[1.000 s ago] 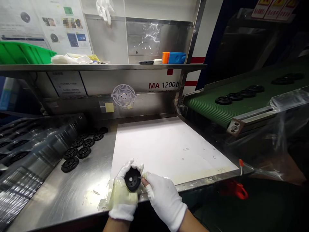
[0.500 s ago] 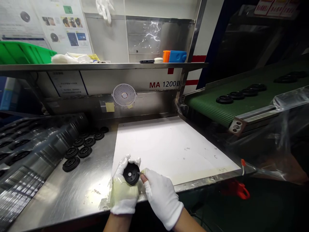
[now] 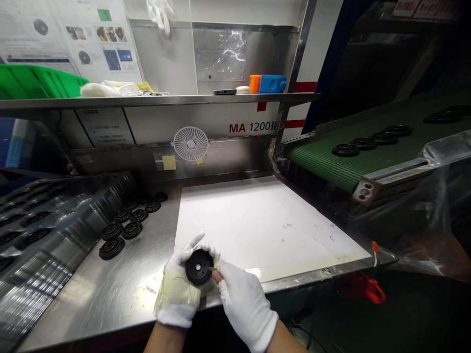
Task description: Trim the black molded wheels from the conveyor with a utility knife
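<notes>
My left hand (image 3: 180,284), in a white glove with yellowish wrapping over the palm, is closed round a round black plastic part (image 3: 199,266) with a pale hole at its middle. One finger of that hand points up, away from the part. My right hand (image 3: 245,299) wears a white glove with the thumb tip bare. It pinches a small thin tool (image 3: 211,268), whose grey tip meets the right side of the part's face; most of the tool is hidden in the fingers. Both hands are over the front edge of the white sheet (image 3: 235,220).
Several similar black parts (image 3: 132,230) lie on the metal table at left, beside stacked clear trays (image 3: 73,245). More sit on a green conveyor (image 3: 324,162) at right. A small fan (image 3: 191,143) stands below the shelf (image 3: 165,100). Red-handled tool (image 3: 368,289) hangs at the table's right edge.
My left hand has shifted slightly left and tilted the black part, and one finger has stretched out. My right hand keeps its pinch, with the tool tip further over the part's face.
</notes>
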`<state>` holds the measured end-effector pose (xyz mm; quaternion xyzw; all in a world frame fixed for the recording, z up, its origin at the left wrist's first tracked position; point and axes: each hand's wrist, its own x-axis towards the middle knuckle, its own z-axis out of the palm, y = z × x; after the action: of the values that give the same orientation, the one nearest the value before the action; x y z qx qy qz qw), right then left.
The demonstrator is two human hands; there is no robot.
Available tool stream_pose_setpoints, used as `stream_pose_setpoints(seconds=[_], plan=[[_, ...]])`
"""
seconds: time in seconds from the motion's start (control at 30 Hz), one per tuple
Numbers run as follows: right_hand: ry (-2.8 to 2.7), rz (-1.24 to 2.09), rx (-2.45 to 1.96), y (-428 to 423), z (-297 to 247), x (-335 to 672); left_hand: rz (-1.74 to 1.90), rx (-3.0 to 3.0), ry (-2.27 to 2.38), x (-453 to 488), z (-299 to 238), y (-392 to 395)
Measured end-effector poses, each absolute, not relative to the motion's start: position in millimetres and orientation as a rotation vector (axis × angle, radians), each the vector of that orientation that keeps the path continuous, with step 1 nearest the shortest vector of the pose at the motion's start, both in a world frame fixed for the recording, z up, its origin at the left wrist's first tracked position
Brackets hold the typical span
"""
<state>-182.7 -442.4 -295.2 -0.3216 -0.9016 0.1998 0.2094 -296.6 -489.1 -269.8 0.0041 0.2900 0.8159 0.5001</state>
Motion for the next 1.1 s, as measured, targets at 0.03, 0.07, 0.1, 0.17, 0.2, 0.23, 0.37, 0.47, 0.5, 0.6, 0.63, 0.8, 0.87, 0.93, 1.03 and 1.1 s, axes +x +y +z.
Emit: stream_pose_setpoints(seconds=[0.03,0.07,0.1,0.17,0.2,0.23,0.37,0.47,0.5,0.6,0.63,0.8,0.87,0.93,1.03,1.1], plan=[[-2.507,0.533,-0.926,-441.3,-295.8,-182.7,1.991,-0.012,0.692,-296.9,-270.1,-487.9],[-2.507,0.508,-0.954,-441.0,-296.8,-182.9,2.016,-0.036,0.683,-296.7,-271.5,-485.7],[-2.507,0.49,-0.97,-441.3,-298.0,-183.1,2.039,-0.059,0.68,-296.3,-273.5,-482.7],[-2.51,0.469,-0.989,-444.0,-300.4,-183.8,2.076,-0.092,0.687,-295.2,-278.3,-476.1],[-2.51,0.466,-0.995,-446.3,-301.3,-184.3,2.093,-0.101,0.691,-294.7,-280.5,-473.1],[-2.507,0.464,-1.003,-449.0,-302.1,-184.8,2.113,-0.106,0.697,-294.3,-282.2,-470.6],[-2.491,0.496,-0.985,-460.1,-302.7,-187.8,2.183,-0.096,0.725,-293.2,-283.2,-468.4],[-2.484,0.524,-0.949,-460.6,-302.1,-188.1,2.152,-0.061,0.755,-293.9,-279.4,-473.4],[-2.482,0.525,-0.945,-458.7,-302.0,-187.5,2.115,-0.05,0.768,-294.4,-278.1,-475.3],[-2.481,0.509,-0.978,-450.7,-302.5,-184.8,2.027,-0.037,0.767,-295.7,-277.0,-478.7],[-2.481,0.503,-0.998,-448.7,-303.0,-184.1,2.028,-0.039,0.759,-295.7,-277.7,-478.4],[-2.472,0.479,-1.026,-454.1,-305.8,-185.2,2.18,-0.036,0.763,-292.1,-283.9,-469.4],[-2.475,0.501,-1.015,-460.3,-305.7,-187.3,2.233,-0.04,0.771,-290.3,-284.9,-467.0],[-2.479,0.517,-0.989,-464.1,-305.0,-188.9,2.277,-0.017,0.789,-289.6,-284.5,-468.2],[-2.468,0.496,-0.944,-461.7,-304.4,-187.9,2.188,0.032,0.817,-291.4,-282.0,-475.3],[-2.451,0.485,-0.953,-456.1,-304.9,-185.2,2.045,0.016,0.818,-293.5,-280.5,-479.9]])
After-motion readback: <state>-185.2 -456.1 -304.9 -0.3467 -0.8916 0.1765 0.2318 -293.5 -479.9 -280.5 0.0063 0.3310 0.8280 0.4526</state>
